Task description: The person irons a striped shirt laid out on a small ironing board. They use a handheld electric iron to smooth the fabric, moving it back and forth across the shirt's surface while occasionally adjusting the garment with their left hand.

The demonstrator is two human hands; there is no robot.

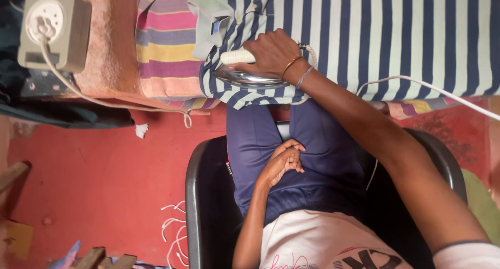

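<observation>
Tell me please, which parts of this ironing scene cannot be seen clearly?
- Iron, head view: its handle is mostly covered by the right hand.
- Striped garment: cut off by the top and right edges.
- White cord: runs off the right edge.
- Left hand: palm hidden, resting on the lap.
- Socket box: markings too small.

Looks like a simple home ironing corner. Shown by an iron pressed on a blue-and-white striped shirt, spread over a pink and yellow striped cloth on a padded board. Also by a worn socket box with a plugged-in cord, a red painted floor and a dark plastic chair.
</observation>
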